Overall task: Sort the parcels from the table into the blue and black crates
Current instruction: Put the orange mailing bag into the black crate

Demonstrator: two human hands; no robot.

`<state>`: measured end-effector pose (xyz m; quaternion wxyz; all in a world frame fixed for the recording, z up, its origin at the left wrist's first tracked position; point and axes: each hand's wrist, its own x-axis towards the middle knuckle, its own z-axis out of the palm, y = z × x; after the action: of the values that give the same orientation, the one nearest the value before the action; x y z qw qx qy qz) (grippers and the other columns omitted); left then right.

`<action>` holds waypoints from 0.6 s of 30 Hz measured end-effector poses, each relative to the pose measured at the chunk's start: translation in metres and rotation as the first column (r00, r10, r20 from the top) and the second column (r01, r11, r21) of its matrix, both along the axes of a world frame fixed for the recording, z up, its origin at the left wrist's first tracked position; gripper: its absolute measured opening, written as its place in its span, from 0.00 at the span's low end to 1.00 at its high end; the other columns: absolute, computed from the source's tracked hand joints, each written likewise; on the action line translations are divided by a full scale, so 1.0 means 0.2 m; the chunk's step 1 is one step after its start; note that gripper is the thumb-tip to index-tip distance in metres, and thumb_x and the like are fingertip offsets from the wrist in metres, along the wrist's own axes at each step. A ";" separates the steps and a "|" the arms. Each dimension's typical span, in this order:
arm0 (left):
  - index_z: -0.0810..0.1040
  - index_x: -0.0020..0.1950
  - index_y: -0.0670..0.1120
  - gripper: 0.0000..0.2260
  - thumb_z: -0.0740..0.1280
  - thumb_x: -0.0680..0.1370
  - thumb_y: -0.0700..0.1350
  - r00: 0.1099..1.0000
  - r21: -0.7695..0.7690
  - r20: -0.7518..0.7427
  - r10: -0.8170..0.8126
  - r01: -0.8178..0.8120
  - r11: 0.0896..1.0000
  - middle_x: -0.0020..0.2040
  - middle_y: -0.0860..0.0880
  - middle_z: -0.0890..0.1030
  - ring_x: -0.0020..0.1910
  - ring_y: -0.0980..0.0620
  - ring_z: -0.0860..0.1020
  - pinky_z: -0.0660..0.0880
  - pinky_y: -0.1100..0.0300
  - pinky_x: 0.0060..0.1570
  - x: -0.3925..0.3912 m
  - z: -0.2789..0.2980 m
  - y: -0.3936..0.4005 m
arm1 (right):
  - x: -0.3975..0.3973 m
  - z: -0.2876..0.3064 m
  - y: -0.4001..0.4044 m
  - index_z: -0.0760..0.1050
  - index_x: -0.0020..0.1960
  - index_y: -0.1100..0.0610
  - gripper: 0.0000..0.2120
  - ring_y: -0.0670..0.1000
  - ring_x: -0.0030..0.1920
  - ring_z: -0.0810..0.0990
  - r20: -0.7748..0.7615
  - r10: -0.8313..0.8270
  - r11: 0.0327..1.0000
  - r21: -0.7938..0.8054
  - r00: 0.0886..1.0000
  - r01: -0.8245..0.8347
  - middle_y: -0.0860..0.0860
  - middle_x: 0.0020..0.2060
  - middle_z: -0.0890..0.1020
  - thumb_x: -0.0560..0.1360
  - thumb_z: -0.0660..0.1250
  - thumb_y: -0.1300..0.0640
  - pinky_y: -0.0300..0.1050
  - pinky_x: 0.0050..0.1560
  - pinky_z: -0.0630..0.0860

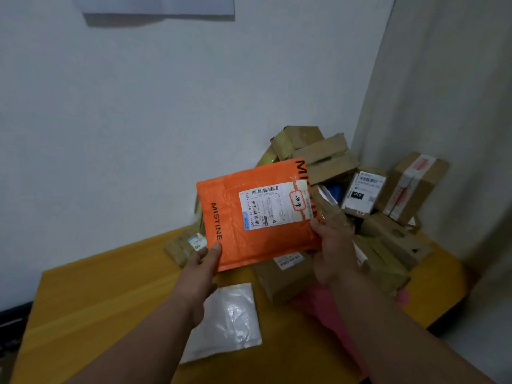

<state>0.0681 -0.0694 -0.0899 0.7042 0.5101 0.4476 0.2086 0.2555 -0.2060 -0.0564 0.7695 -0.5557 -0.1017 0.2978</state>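
Gripped orange MISTINE mailer (257, 217) with both hands, left hand (203, 261) pinching bottom-left corner, right hand (332, 250) clasping right edge, lifted above yellow table (97, 295); cardboard parcels (360, 203) piled behind, clear plastic bag (230, 320) below.

Both your bare forearms reach forward and up, hands raised side by side. Your left hand (201, 261) pinches the lower left corner of the orange mailer (257, 214), thumb on its front. Your right hand (333, 252) grips its lower right edge, fingers curled behind it.
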 end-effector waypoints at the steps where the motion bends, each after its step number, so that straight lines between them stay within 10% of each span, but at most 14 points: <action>1: 0.75 0.63 0.53 0.17 0.66 0.77 0.58 1.000 -0.017 0.022 -0.005 0.006 1.000 0.57 0.51 0.82 0.57 0.51 0.78 0.75 0.51 0.55 -0.03 0.00 0.00 | -0.03 0.00 -0.01 0.84 0.47 0.51 0.11 0.52 0.45 0.86 0.004 0.013 1.000 0.003 1.000 -0.013 0.53 0.47 0.86 0.79 0.63 0.59 0.50 0.42 0.80; 6: 0.80 0.50 0.49 0.06 0.64 0.80 0.42 0.998 -0.045 0.069 -0.006 0.009 0.999 0.41 0.51 0.86 0.36 0.57 0.83 0.75 0.60 0.36 -0.15 0.02 -0.02 | -0.14 -0.04 -0.05 0.85 0.47 0.47 0.12 0.51 0.48 0.85 0.056 0.062 0.998 -0.019 0.996 -0.061 0.51 0.48 0.86 0.79 0.63 0.57 0.45 0.41 0.79; 18: 0.80 0.52 0.48 0.08 0.63 0.80 0.39 0.981 0.065 0.113 0.157 -0.165 0.984 0.42 0.50 0.86 0.35 0.56 0.84 0.77 0.65 0.30 -0.33 0.08 0.00 | -0.20 -0.06 0.01 0.79 0.59 0.58 0.14 0.56 0.49 0.84 -0.059 0.313 0.948 -0.046 0.948 -0.316 0.58 0.53 0.84 0.75 0.66 0.57 0.52 0.47 0.79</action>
<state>0.0011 -0.0687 -0.0740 0.6888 0.4860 0.4407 0.3084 0.2148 -0.2046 -0.0692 0.6990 -0.5456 -0.1611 0.4333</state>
